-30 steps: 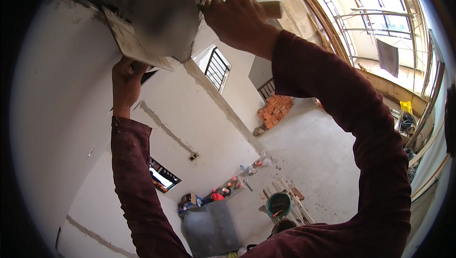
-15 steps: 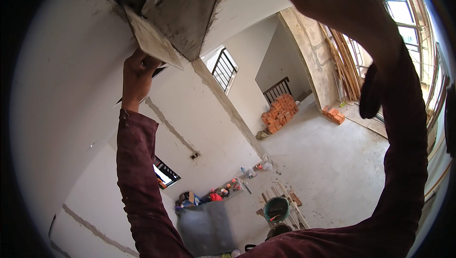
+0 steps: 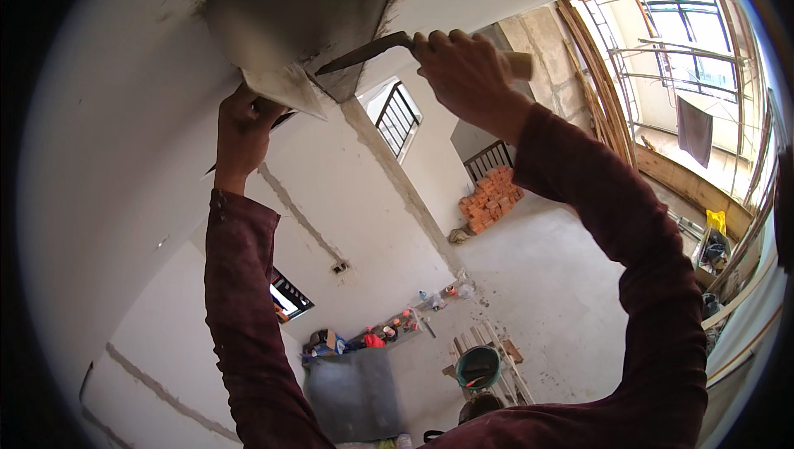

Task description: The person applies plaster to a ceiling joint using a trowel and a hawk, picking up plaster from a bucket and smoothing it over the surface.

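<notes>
Near left: board (image 3: pixel 289 90) grasped by fingers of left hand (image 3: pixel 241 136) | near right: trowel (image 3: pixel 368 50) clenched in right hand (image 3: pixel 469 70), tip beside board | risk: board could be tipped if knocked by trowel swung left | far: bricks (image 3: pixel 490 200) stacked

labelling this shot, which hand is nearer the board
Left: the left hand holds the board from below; the right hand, gripping a trowel, is to its right.

Right hand (image 3: pixel 471 73) lower in view, trowel blade (image 3: pixel 361 54) newly visible, tip apparently near the board (image 3: pixel 285 89) (now blurrier)
</notes>
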